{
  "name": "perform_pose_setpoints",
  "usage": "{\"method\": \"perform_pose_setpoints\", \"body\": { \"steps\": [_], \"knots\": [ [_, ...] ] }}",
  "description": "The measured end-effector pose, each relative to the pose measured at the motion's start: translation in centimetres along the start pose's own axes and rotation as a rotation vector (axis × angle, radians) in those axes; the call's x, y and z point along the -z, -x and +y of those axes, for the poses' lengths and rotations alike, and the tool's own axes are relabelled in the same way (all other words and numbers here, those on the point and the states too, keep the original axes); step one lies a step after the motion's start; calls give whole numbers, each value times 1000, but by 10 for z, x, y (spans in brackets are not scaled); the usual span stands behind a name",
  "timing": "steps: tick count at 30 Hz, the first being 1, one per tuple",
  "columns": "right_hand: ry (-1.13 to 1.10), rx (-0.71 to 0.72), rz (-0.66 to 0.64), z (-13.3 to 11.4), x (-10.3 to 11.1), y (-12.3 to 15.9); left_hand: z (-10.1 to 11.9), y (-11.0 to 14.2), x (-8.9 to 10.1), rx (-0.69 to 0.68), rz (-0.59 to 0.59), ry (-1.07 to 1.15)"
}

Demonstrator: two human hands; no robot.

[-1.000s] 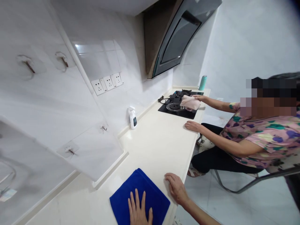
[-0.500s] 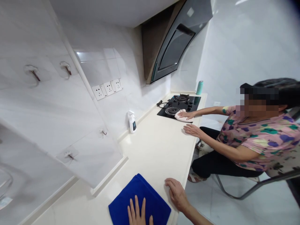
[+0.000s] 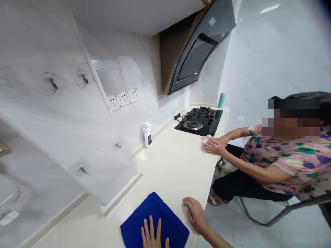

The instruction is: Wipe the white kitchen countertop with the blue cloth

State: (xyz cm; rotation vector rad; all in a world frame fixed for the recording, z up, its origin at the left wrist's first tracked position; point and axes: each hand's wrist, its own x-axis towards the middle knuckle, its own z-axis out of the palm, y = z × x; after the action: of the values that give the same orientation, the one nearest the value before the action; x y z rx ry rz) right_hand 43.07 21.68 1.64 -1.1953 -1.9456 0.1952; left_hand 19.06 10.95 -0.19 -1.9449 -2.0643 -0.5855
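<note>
My left hand (image 3: 152,236) lies flat with fingers spread on a folded blue cloth (image 3: 169,224) at the bottom of the view. The cloth rests on the cream countertop (image 3: 165,172). To its right, my right hand (image 3: 195,214) rests on the counter by the front edge, just off the cloth. Its fingers are loosely bent and nothing shows in them.
A person (image 3: 279,162) sits at the right, both hands on a pale pink cloth (image 3: 206,140). Beyond lie a black gas stove (image 3: 204,120) and a green bottle (image 3: 221,100), under a range hood (image 3: 198,51). A white spray bottle (image 3: 147,136) stands by the wall.
The other person's cloth has come off the stove onto the counter, and both their hands now meet on it. My hands and the blue cloth stay put; the view has shifted slightly.
</note>
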Motion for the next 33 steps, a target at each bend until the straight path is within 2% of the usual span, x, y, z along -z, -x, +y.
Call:
{"method": "perform_pose_setpoints", "body": {
  "steps": [3,7,12,15,18,22,25,28,30,33],
  "knots": [
    [22,6,-7,3,-1,2,0,-3,12,-10,-76,4],
    [63,33,-14,9,-2,8,-2,-1,34,-24,-233,32],
    [65,43,-37,21,-8,19,-21,35,65,5,-343,43],
    [45,47,-69,28,-11,22,-47,68,85,38,-353,18],
    [33,48,-86,31,-11,24,-84,98,104,140,-316,-30],
    [31,64,-80,33,-13,26,-145,114,124,337,-265,-87],
    [48,61,-73,32,-21,29,-191,104,134,456,-275,-84],
    [112,40,-49,21,-30,32,-223,77,141,591,-308,-78],
    [189,39,-50,9,-33,35,-231,55,141,699,-356,-77],
    [330,45,-72,-11,-32,40,-226,28,133,848,-431,-105]
  ]
}}
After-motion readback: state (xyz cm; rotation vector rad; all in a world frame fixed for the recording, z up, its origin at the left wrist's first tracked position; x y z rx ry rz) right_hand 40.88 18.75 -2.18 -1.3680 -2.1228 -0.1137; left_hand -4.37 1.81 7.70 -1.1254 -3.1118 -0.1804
